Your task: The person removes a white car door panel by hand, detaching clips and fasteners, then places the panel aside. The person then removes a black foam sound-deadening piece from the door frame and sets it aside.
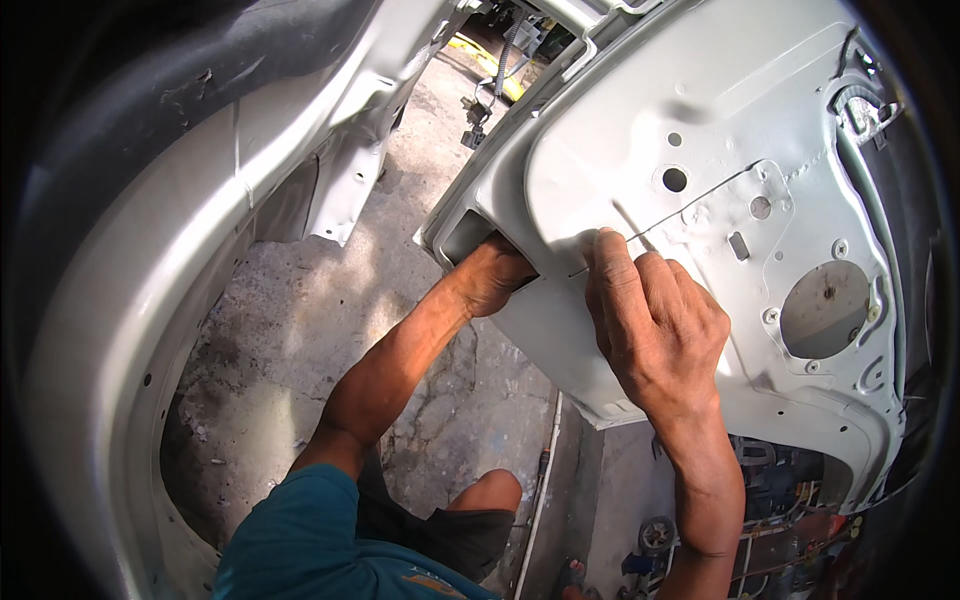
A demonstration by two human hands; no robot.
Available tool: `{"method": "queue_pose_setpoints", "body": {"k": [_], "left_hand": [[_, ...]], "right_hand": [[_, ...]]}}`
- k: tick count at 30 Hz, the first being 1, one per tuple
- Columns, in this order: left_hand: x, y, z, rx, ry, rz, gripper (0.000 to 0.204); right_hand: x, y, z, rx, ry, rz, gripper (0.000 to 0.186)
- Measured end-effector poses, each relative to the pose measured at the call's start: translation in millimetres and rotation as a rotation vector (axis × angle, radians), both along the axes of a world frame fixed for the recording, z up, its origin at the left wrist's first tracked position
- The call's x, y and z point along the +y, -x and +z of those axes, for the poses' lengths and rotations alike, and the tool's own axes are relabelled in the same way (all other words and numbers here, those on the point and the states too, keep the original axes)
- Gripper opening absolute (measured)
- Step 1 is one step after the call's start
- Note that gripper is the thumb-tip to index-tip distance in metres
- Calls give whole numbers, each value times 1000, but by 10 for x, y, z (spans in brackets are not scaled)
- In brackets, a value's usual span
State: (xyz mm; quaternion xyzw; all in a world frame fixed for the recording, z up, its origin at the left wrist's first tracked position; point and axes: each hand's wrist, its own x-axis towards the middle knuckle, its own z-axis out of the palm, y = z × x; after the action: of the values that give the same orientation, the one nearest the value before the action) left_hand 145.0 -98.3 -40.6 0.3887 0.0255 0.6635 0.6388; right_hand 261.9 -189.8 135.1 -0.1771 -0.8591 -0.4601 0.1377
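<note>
- Here's the thin dark rod (692, 203), slanting across the bare face of the pale door panel (610, 130), its upper end near the small holes, its lower end poking out left of the fingers.
- And the right hand (660, 325) is right on it, toward the lower end: thumb and forefinger pinching the rod, the other fingers curled in, most of its length running free, up and to the right.
- Over to the left hand (492, 275), below and left of the rod, reaching into the rectangular opening (463, 236) at the door's edge; the fingers are out of sight inside, so no telling whether they're spread or gripping.
- Further right on the panel, a large round hole (825, 310), with screws around it.
- Out past the door edge, up top, dark wiring (476, 120) hangs down.
- Across the gap on the left curves the pale vehicle body (110, 330), black trim (200, 95) above it, and stained concrete floor (290, 320) shows in between.
</note>
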Motion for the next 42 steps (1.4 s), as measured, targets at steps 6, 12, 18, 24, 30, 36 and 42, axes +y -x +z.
{"method": "queue_pose_setpoints", "body": {"k": [6,12,18,24,30,36,42], "left_hand": [[-4,-8,-14,15,21,2,41],[46,-4,-78,97,48,45,39],[80,-30,-120,58,38,25,40],[59,-49,-119,-14,27,17,39],[96,-63,-117,-73,-4,-37,42],[83,-50,-112,-92,-1,-43,43],[65,-53,-112,-66,21,-28,41]], "right_hand": [[34,-6,-22,2,-20,2,40],[19,22,-4,5,3,-6,38],[16,48,3,15,-6,-35,30],[2,125,-7,78,-6,-111,21],[19,136,16,85,51,-63,24],[23,123,43,42,69,-22,26],[58,114,14,36,-32,-82,20]]}}
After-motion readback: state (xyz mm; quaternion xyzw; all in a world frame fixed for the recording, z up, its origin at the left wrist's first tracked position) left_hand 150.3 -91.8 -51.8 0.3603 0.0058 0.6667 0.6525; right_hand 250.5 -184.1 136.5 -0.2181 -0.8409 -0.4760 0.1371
